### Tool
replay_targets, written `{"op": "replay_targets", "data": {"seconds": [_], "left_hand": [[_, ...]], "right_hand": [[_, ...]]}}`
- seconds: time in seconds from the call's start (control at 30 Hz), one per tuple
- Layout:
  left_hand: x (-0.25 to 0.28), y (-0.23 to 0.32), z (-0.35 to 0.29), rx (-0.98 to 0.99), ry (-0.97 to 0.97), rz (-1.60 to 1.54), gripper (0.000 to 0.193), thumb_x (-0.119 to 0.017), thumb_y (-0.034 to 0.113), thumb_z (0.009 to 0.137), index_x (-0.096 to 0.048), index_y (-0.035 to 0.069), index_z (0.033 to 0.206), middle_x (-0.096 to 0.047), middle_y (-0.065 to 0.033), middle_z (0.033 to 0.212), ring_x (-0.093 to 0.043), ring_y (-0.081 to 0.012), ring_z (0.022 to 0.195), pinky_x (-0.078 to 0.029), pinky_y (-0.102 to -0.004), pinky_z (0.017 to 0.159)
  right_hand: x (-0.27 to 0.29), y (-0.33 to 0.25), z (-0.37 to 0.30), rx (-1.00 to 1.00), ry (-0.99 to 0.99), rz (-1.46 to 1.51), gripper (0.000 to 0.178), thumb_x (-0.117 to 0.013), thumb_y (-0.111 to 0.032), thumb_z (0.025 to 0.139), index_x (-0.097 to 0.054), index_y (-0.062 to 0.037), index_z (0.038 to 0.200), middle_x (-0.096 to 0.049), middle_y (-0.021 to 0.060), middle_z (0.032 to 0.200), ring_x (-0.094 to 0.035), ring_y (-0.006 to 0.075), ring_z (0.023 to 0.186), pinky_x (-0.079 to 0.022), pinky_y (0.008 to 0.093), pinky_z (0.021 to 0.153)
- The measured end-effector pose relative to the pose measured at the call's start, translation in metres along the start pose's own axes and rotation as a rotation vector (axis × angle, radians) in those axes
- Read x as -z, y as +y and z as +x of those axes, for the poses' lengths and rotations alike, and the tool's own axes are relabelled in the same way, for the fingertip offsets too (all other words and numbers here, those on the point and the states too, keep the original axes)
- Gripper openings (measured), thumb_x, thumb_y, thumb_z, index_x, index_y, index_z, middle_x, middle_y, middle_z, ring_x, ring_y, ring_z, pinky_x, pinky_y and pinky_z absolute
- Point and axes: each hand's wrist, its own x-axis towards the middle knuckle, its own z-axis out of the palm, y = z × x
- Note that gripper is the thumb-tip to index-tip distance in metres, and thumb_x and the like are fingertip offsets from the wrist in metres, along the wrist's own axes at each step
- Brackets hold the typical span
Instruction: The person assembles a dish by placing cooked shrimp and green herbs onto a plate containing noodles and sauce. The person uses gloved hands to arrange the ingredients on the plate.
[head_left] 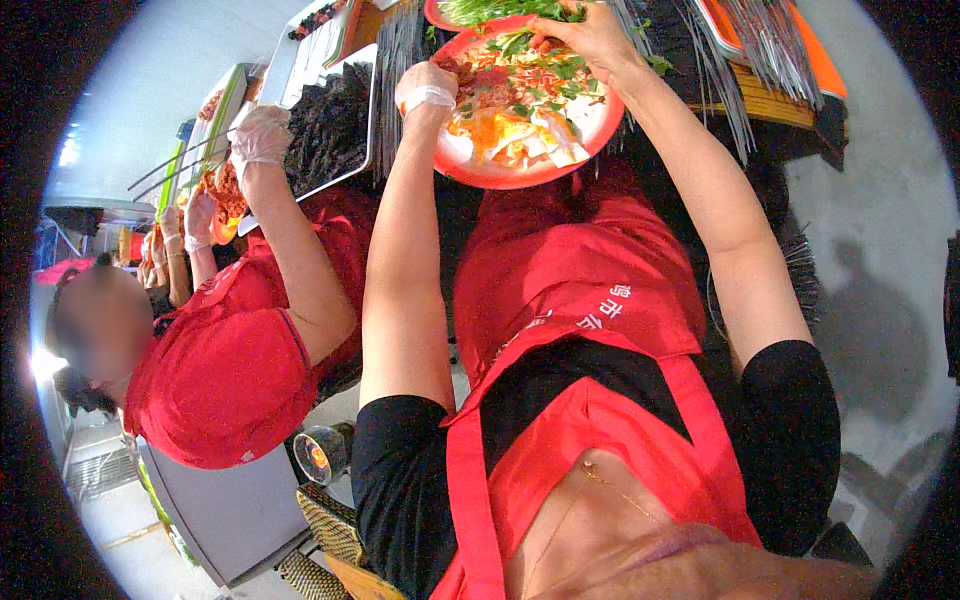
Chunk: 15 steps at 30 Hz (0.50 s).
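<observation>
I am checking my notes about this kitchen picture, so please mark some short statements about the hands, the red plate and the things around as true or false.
1. The left hand wears a thin clear glove. True.
2. The red plate is empty. False: it holds mixed food with green herbs, orange pieces and white pieces.
3. The right hand is bare and reaches into the food at the far side of the plate. True.
4. The person wears a blue apron. False: the apron is red, over a black shirt.
5. Bundles of thin metal skewers lie beyond the plate. True.
6. Nobody else is working nearby. False: a co-worker's gloved hand is raised beside a tray of dark food.
</observation>
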Motion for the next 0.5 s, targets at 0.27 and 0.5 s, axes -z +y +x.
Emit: {"op": "replay_targets", "data": {"seconds": [0.27,0.5], "left_hand": [[-0.056,-0.012,0.03,-0.377,0.074,-0.284,0.023,-0.053,0.013,0.071,-0.065,0.006,0.09,-0.063,-0.0151,0.088,-0.061,-0.0282,0.083,-0.049,-0.0356,0.073],[-0.04,-0.019,0.02,-0.43,-0.054,-0.697,0.024,-0.062,0.018,0.069,-0.066,0.011,0.092,-0.066,-0.0076,0.082,-0.063,-0.0206,0.076,-0.049,-0.0293,0.072]], "right_hand": [[0.004,0.001,-0.001,-0.153,-0.013,-0.206,0.018,-0.069,-0.009,0.071,-0.059,-0.0006,0.084,-0.059,0.0056,0.077,-0.055,0.0142,0.066,-0.044,0.029,0.056],[0.011,-0.021,-0.009,-0.283,-0.058,0.096,0.01,-0.064,-0.006,0.077,-0.058,0.0,0.083,-0.058,0.0061,0.075,-0.056,0.0131,0.064,-0.046,0.0265,0.055]]}}
